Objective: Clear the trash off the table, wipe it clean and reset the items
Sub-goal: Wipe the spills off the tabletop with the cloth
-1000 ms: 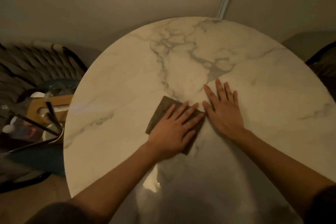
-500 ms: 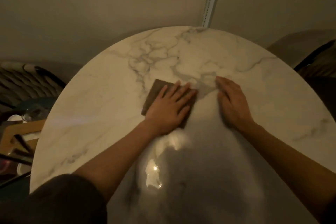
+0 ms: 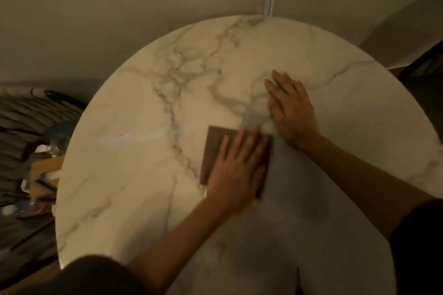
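While my left hand (image 3: pixel 236 170) presses flat on the cloth (image 3: pixel 217 148), gripping nothing, my right hand (image 3: pixel 293 112) rests flat on the table (image 3: pixel 134 175) just beyond; unwiped marble lies leftward.

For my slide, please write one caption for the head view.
Left hand presses a brown cloth on the round marble table; right hand rests flat beside it.

We see a dark left sleeve (image 3: pixel 96 275) and a dark right sleeve (image 3: pixel 419 235); forearms, left hand (image 3: pixel 236 172) and right hand (image 3: pixel 293 112) are bare.
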{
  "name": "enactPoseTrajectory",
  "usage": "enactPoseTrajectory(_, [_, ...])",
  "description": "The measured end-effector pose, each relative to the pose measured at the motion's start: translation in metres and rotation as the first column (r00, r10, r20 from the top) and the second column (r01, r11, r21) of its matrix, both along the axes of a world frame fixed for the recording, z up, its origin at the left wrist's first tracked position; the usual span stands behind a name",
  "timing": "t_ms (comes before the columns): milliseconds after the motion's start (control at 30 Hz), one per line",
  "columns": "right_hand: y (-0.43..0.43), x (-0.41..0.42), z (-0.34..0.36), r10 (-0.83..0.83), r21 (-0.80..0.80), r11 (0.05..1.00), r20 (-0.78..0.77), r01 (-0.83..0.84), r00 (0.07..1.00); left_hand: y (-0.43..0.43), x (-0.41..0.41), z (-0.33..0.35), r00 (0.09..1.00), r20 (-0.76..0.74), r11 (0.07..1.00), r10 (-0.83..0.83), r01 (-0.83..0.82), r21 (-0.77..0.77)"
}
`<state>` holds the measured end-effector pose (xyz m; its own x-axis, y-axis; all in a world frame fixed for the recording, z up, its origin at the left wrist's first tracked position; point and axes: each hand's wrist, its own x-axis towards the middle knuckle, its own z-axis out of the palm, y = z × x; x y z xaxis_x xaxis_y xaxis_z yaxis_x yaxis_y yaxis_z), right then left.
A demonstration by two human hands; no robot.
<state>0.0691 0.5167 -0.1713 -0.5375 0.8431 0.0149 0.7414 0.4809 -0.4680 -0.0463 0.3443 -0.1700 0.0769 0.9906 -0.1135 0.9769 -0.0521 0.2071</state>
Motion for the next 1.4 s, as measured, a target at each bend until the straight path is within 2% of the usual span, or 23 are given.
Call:
enactPoseTrajectory(100, [0.0, 0.004, -0.001, -0.006, -0.005, 1.0, -0.019, 0.006, 1.0, -0.104, 0.054, 0.005, 0.919, 0.044, 0.911, -0.391, 0.394, -0.12])
enactPoseTrajectory(167, [0.001, 0.008, -0.001, 0.004, -0.057, 0.998, -0.067, -0.008, 0.998, -0.112, 0.031, 0.005, 0.87, 0.036, 0.862, -0.492, 0.493, -0.122])
enactPoseTrajectory(233, [0.002, 0.011, 0.004, -0.003, -0.134, 0.991, -0.15, -0.017, 0.989, -0.085, -0.016, 0.0, 0.929, -0.021, 0.928, -0.37, 0.368, -0.057])
enactPoseTrajectory(300, [-0.004, 0.01, 0.015, 0.007, -0.178, 0.983, -0.192, -0.042, 0.981, -0.043, -0.064, 0.001, 0.999, 0.041, 0.999, -0.016, 0.017, -0.031])
enactPoseTrajectory(333, [-0.012, 0.007, 0.022, 0.045, -0.171, 0.982, -0.2, -0.08, 0.979, -0.024, -0.081, 0.007, 0.967, 0.175, 0.982, 0.187, -0.182, -0.045])
enactPoseTrajectory(400, [-0.038, -0.01, 0.034, 0.208, -0.107, 0.967, -0.198, -0.232, 0.958, 0.008, -0.097, 0.024, 0.717, 0.555, 0.896, 0.421, -0.423, -0.133])
enactPoseTrajectory(433, [-0.052, -0.024, 0.036, 0.319, -0.057, 0.941, -0.186, -0.335, 0.929, 0.016, -0.104, 0.033, 0.583, 0.677, 0.863, 0.449, -0.48, -0.159])
enactPoseTrajectory(467, [-0.065, -0.04, 0.036, 0.425, -0.012, 0.902, -0.162, -0.432, 0.891, 0.017, -0.113, 0.044, 0.526, 0.72, 0.841, 0.453, -0.519, -0.15])
enactPoseTrajectory(533, [-0.085, -0.074, 0.024, 0.546, 0.042, 0.838, -0.036, -0.545, 0.837, 0.004, -0.143, 0.056, 0.571, 0.696, 0.825, 0.435, -0.563, -0.053])
enactPoseTrajectory(600, [-0.105, -0.1, 0.007, 0.511, 0.067, 0.85, 0.134, -0.523, 0.849, -0.021, -0.181, 0.056, 0.615, 0.613, 0.771, 0.496, -0.636, 0.014])
enactPoseTrajectory(667, [-0.145, -0.113, -0.007, 0.504, 0.089, 0.841, 0.229, -0.533, 0.833, -0.052, -0.216, 0.053, 0.585, 0.548, 0.694, 0.598, -0.72, 0.012])
enactPoseTrajectory(700, [-0.173, -0.114, -0.01, 0.589, 0.077, 0.785, 0.215, -0.615, 0.779, -0.068, -0.231, 0.051, 0.565, 0.528, 0.663, 0.635, -0.748, 0.003])
enactPoseTrajectory(767, [-0.226, -0.105, -0.009, 0.801, 0.063, 0.572, 0.17, -0.818, 0.574, -0.099, -0.253, 0.048, 0.529, 0.502, 0.622, 0.684, -0.782, -0.024])
enactPoseTrajectory(833, [-0.226, -0.109, -0.01, 0.883, 0.065, 0.441, 0.148, -0.895, 0.446, -0.127, -0.269, 0.044, 0.526, 0.48, 0.614, 0.702, -0.788, -0.036])
enactPoseTrajectory(867, [-0.207, -0.124, -0.01, 0.866, 0.108, 0.459, 0.166, -0.882, 0.471, -0.139, -0.277, 0.041, 0.526, 0.476, 0.611, 0.705, -0.791, -0.033])
enactPoseTrajectory(900, [-0.183, -0.146, -0.011, 0.806, 0.14, 0.541, 0.196, -0.829, 0.558, -0.151, -0.283, 0.038, 0.519, 0.478, 0.603, 0.709, -0.797, -0.028])
enactPoseTrajectory(1000, [-0.102, -0.217, -0.004, 0.468, 0.108, 0.854, 0.267, -0.509, 0.842, -0.177, -0.299, 0.031, 0.406, 0.543, 0.53, 0.735, -0.844, -0.086])
enactPoseTrajectory(1067, [-0.091, -0.254, -0.001, 0.295, 0.067, 0.944, 0.271, -0.324, 0.916, -0.191, -0.305, 0.027, 0.33, 0.591, 0.503, 0.736, -0.85, -0.153])
enactPoseTrajectory(1133, [-0.124, -0.283, -0.004, 0.279, 0.072, 0.949, 0.261, -0.307, 0.924, -0.204, -0.309, 0.025, 0.276, 0.624, 0.485, 0.731, -0.854, -0.19])
enactPoseTrajectory(1200, [-0.194, -0.286, -0.009, 0.429, 0.107, 0.879, 0.251, -0.465, 0.868, -0.218, -0.312, 0.021, 0.23, 0.657, 0.475, 0.718, -0.852, -0.22])
enactPoseTrajectory(1267, [-0.277, -0.26, -0.01, 0.617, 0.125, 0.751, 0.215, -0.648, 0.757, -0.232, -0.311, 0.019, 0.176, 0.692, 0.464, 0.7, -0.848, -0.254])
enactPoseTrajectory(1333, [-0.342, -0.216, -0.006, 0.776, 0.028, 0.606, 0.201, -0.795, 0.598, -0.247, -0.304, 0.02, 0.116, 0.716, 0.452, 0.688, -0.841, -0.298])
enactPoseTrajectory(1400, [-0.355, -0.19, -0.005, 0.857, -0.034, 0.492, 0.194, -0.87, 0.477, -0.264, -0.292, 0.024, 0.126, 0.734, 0.484, 0.668, -0.823, -0.298])
